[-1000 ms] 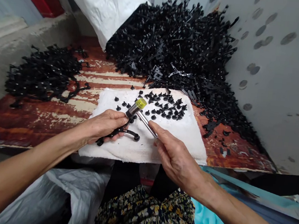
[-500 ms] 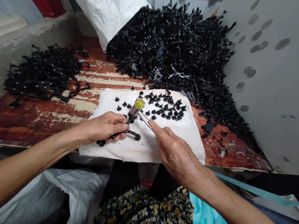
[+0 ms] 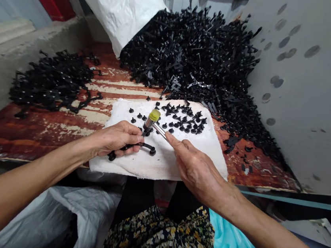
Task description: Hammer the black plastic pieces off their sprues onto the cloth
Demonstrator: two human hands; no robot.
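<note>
My left hand (image 3: 119,138) is closed on a curved black plastic strip (image 3: 143,147) and holds it down on a white cloth (image 3: 160,165). My right hand (image 3: 197,171) grips the metal handle of a small hammer (image 3: 153,120) with a yellow-capped head. The hammer head sits just above the strip, next to my left fingertips. Several small black studs (image 3: 184,120) lie scattered on the cloth behind the hammer.
A large heap of black plastic parts (image 3: 197,52) spills from a white sack (image 3: 119,3) at the back. A smaller pile of black strips (image 3: 53,81) lies at left on the worn red board (image 3: 33,133). A grey spotted panel (image 3: 306,92) stands at right.
The hammer head has come down and slightly left toward the strip under my left fingers. My right hand has slid forward along the handle. My left hand stays put.
</note>
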